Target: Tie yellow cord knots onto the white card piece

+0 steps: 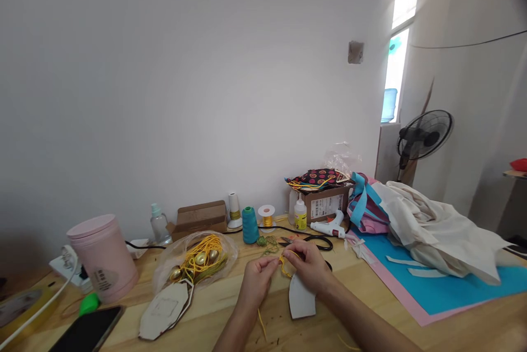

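Both hands meet over the front middle of the wooden table, working a thin yellow cord [286, 271] between their fingertips. My left hand [258, 278] pinches the cord from the left, and a loose tail of it hangs down below the wrist. On the other side my right hand [307, 265] grips the cord with thumb and fingers, close to a small looped or knotted part. Under the right hand lies a white card piece [302, 298], partly covered by it. Just behind the hands rest black-handled scissors [319, 242], partly hidden.
A clear bag [201, 258] of yellow cords and gold beads lies left, near white card shapes [164, 308]. Behind stand a teal thread cone [249, 225], a glue bottle [300, 213] and a glue gun [329, 227]. Blue sheet [411, 280] and white cloth [436, 225] cover the right side.
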The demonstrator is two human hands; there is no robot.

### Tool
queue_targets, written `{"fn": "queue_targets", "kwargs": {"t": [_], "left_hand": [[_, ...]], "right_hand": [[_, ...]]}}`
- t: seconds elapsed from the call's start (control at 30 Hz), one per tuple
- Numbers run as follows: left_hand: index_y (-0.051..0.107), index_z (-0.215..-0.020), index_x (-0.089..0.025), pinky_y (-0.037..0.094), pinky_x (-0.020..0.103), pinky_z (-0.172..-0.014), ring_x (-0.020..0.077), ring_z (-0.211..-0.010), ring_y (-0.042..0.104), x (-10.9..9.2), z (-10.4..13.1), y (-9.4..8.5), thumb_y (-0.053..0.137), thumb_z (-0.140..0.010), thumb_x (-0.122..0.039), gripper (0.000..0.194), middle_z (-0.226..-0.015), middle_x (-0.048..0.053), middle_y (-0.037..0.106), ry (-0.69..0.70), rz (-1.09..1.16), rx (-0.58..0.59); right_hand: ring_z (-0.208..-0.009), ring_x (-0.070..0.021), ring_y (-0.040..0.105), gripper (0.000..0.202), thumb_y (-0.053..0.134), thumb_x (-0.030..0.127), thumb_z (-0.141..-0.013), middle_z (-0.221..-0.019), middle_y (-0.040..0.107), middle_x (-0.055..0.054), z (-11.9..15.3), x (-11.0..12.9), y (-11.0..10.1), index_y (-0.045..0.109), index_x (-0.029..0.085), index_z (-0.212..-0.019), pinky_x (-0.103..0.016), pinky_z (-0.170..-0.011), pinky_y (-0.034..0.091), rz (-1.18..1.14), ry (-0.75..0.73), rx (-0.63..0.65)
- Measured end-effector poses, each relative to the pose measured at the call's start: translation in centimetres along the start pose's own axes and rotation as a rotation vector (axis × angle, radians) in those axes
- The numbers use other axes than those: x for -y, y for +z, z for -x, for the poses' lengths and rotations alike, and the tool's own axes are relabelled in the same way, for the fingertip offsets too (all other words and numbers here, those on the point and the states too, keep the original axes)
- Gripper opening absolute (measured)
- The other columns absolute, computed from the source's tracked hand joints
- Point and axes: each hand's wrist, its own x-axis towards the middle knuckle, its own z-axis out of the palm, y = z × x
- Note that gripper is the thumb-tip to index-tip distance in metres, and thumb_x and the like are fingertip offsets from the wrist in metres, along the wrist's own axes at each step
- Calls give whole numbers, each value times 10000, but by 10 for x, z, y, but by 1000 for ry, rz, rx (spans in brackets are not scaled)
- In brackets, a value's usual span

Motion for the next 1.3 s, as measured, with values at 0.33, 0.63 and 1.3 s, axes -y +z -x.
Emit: {"fn": "queue_targets", "kwargs": {"t": [0.33, 0.63, 1.3], "left_hand": [[672, -672, -135, 382, 198, -486, 132, -506, 534, 0, 0, 0, 583, -593, -288, 194, -482, -11, 620, 27, 15, 25], [655, -737, -120, 439, 239, -582, 167, -614, 584, 2, -1, 1, 641, -546, -274, 245, -675, 55, 678, 58, 14, 21], [655, -729, -113, 417, 227, -548, 151, -573, 565, 6, -1, 0, 665, -506, -279, 278, -643, 47, 669, -4, 56, 90]], "right_hand": [[-588, -122, 478, 236, 466, 318, -715, -599, 538, -13, -1, 3, -2, 588, 134, -631, -214, -552, 374, -164, 55, -27], [-589, -131, 493, 253, 473, 342, -698, -610, 563, -19, -3, -1, -1, 602, 128, -658, -221, -548, 386, -154, 117, -46], [-615, -152, 517, 242, 492, 335, -686, -618, 578, -29, -5, 3, -8, 623, 139, -631, -252, -591, 401, -132, 70, -126]]}}
